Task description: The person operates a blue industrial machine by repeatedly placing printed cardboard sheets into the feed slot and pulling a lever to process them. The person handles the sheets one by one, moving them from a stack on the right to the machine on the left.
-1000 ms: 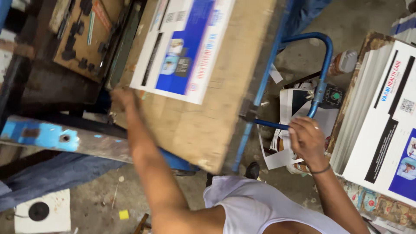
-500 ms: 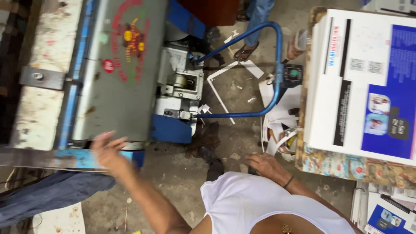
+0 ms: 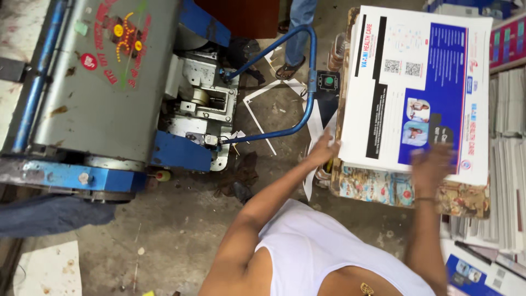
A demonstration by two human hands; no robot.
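Both hands at printed sheet stack (image 3: 416,93) — left hand (image 3: 323,151) open at edge, right hand (image 3: 433,164) blurred, grip unclear; top sheet not yet lifted.

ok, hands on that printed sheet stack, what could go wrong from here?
Left hand sits at the edge of the printed sheets and the right hand on top; the top sheet could slide or crease. The stack rests on a worn board and might shift. The blue handle is close to the left arm.
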